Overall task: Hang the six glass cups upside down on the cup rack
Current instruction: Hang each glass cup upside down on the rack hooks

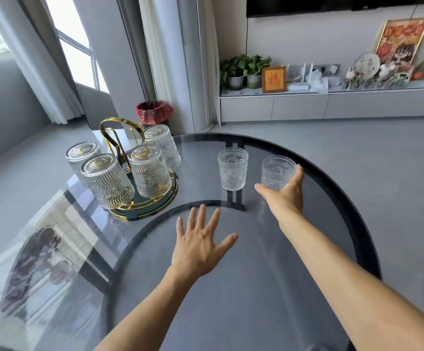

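Head view: right hand [285, 192] cups an upright glass [278, 172]; left hand [200, 243] lies spread beside it, rack [140, 198] further left.

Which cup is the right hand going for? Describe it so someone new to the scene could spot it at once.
Start at the gold cup rack on the left of the round glass table, already holding four inverted cups. To its right two cups stand upright on the table. The target cup is the one farther right, nearest the table edge, with the right hand curled around it.
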Demonstrator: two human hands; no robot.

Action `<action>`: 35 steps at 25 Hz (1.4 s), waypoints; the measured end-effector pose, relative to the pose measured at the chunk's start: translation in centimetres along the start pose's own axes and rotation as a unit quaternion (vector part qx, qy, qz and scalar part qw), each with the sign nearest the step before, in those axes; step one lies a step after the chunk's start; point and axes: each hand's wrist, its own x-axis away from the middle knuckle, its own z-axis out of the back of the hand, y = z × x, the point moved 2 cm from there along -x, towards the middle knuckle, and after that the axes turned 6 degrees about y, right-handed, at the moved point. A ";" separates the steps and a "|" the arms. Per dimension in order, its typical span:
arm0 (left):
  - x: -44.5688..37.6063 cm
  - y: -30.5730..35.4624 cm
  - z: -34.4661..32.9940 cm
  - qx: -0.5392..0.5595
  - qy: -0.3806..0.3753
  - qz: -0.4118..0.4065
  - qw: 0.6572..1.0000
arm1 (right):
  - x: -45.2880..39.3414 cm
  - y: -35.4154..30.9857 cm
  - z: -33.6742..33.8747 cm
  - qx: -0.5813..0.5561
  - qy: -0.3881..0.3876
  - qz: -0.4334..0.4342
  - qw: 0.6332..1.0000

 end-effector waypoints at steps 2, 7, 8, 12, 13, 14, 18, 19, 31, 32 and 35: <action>0.2 -0.1 -0.1 0.012 0.007 0.003 1.000 | -1.1 0.4 0.2 0.014 -0.010 0.002 1.000; 0.3 -0.5 1.6 0.145 0.051 0.050 0.987 | 1.3 -1.0 1.0 0.011 -0.034 0.000 0.999; 0.8 -0.4 2.2 0.219 0.063 0.067 0.971 | 2.8 -1.8 0.9 -0.016 -0.050 -0.002 0.999; 3.9 1.0 5.3 0.545 0.114 0.088 0.826 | 9.2 -5.8 1.0 -0.188 -0.174 0.005 0.967; 4.5 0.9 6.4 0.591 0.146 0.095 0.788 | 10.8 -6.9 1.1 -0.230 -0.213 0.008 0.949; 4.8 0.5 8.0 0.628 0.171 0.106 0.752 | 12.3 -8.1 1.1 -0.260 -0.247 0.008 0.934; 5.8 -2.2 14.1 0.734 0.117 0.152 0.651 | 16.9 -12.2 -0.2 -0.318 -0.320 0.001 0.892; 6.0 -3.0 15.3 0.744 0.097 0.160 0.642 | 17.4 -13.1 -0.8 -0.322 -0.333 0.001 0.886; -0.1 -18.4 28.4 0.613 0.345 0.219 0.676 | 13.9 -23.8 -12.2 0.139 -0.181 0.423 0.877; -1.2 -19.2 28.8 0.577 0.363 0.219 0.698 | 13.5 -24.4 -13.8 0.157 -0.172 0.435 0.870; -4.4 -20.7 29.1 0.516 0.369 0.218 0.742 | 12.9 -25.9 -17.1 0.151 -0.106 0.450 0.874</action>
